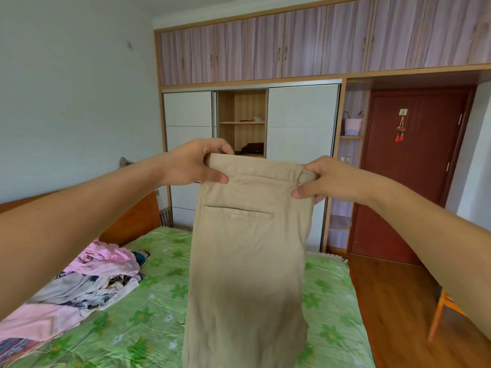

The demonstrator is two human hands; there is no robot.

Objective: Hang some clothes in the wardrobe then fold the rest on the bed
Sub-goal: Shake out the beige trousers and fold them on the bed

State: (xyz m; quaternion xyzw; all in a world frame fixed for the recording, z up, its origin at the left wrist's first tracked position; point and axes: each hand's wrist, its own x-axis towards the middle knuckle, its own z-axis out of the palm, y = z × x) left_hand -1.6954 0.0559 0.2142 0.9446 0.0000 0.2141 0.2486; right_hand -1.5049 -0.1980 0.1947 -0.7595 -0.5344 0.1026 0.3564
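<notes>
Trousers (247,261) look like soft cotton, light-ish, floppy, prob. not slippery. They'll sag w/o support, so the waistband is the place to take hold, one corner per hand. That's how I've got them: left hand (194,163) pinches the left end of the band, thumb in front, fingers behind; right hand (329,180) pinches the right end the same way. Band is stretched between my hands at chest height, legs hang straight down over the bed (326,301). Pile (87,282) lies on the bed to my left; wardrobe (241,120) stands open ahead.
</notes>
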